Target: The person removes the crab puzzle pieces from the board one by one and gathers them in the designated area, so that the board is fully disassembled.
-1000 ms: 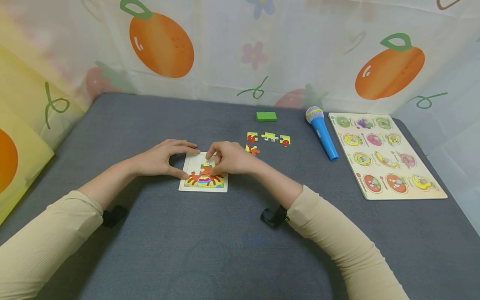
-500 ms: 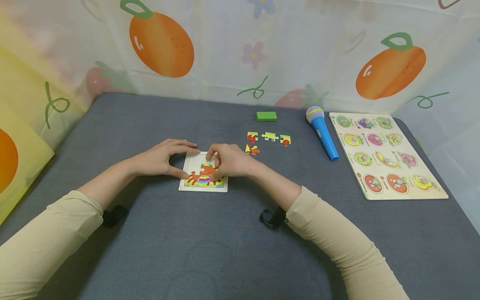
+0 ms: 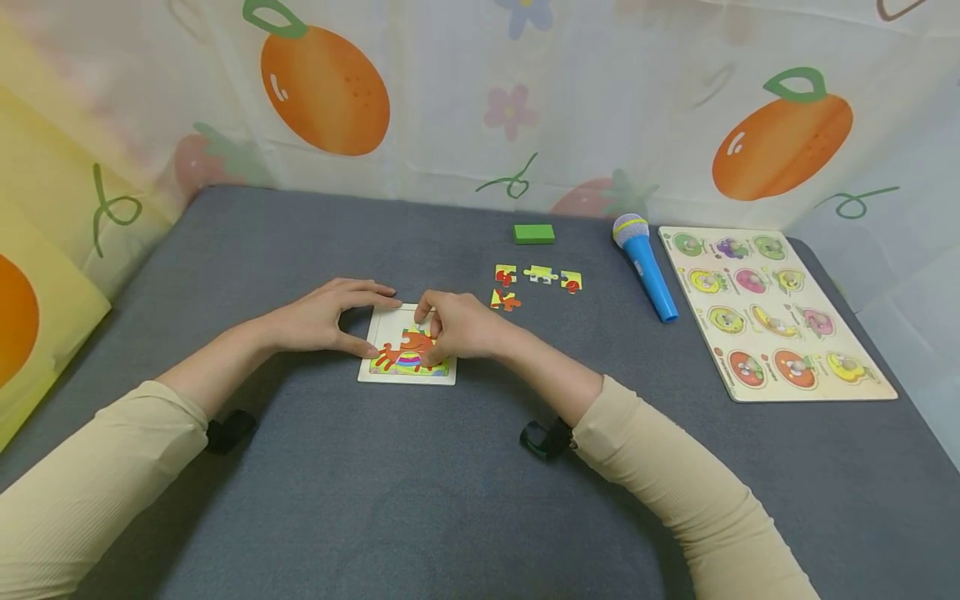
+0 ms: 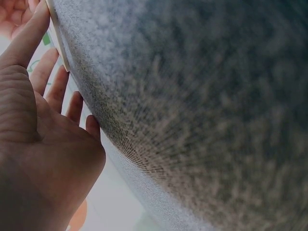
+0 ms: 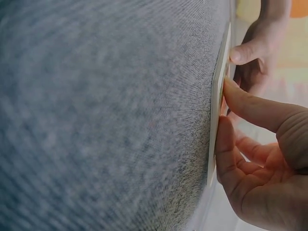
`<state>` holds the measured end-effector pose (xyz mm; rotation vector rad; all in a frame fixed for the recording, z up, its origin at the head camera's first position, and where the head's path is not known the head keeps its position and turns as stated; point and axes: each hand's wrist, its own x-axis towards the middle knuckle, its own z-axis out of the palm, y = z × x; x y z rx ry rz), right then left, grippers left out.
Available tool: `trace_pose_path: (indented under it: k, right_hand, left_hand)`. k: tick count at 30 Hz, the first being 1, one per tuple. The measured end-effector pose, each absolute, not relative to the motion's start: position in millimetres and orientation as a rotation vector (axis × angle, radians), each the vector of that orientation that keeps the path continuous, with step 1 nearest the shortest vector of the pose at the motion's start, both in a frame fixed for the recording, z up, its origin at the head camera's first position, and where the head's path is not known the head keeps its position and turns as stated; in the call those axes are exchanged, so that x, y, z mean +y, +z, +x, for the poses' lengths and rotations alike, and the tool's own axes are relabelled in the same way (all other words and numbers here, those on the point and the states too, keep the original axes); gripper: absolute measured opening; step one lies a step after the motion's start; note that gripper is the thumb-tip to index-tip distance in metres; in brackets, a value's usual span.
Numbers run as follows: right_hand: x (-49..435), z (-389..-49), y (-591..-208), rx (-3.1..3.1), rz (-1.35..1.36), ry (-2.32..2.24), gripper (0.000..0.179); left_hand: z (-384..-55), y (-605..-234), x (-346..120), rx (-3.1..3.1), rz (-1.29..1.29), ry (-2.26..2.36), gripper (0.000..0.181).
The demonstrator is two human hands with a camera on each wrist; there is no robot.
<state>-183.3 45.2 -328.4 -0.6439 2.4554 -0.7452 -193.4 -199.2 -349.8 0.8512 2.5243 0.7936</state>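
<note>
A small square jigsaw tray [image 3: 386,321] lies flat on the table, its near part filled with pieces showing a red animal with a rainbow-striped belly. My left hand [image 3: 318,318] rests at the tray's left side, thumb on the near left edge and index finger at the far edge. In the left wrist view its fingers are fairly straight. Over the tray's right half, my right hand [image 3: 465,325] has thumb and curled index finger around a puzzle piece [image 3: 422,340], mostly hidden beneath them. Both fingertips touch down at the tray in the right wrist view.
Several loose puzzle pieces [image 3: 540,273] lie beyond my right hand. Behind them is a green block [image 3: 533,234]. A blue toy microphone [image 3: 649,271] and a large fruit puzzle board [image 3: 780,321] lie to the right. A printed curtain [image 3: 450,92] borders the table's back.
My right hand has shifted slightly toward me and right over the tray, its thumb a little lower. The left hand and the loose pieces stay put.
</note>
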Motion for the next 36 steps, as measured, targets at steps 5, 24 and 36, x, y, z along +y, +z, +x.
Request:
trace_pose_path:
  k: [5,24,36]
  right_hand:
    - [44.8,-183.3,-329.5,2.458,-0.647,-0.746,0.052]
    - [45.0,-182.1,-329.0,2.479,-0.68,-0.732,0.05]
    - [44.7,-181.2,-328.1,2.485,-0.686,-0.748,0.051]
  left_hand:
    - [-191.9,-348.4,-198.9,2.522,0.848,0.798,0.07]
    - [-192.1,-347.6,-198.6,2.525,0.862,0.791,0.069]
    - [-192.2,-347.2,-198.6,2.524,0.856,0.786,0.07]
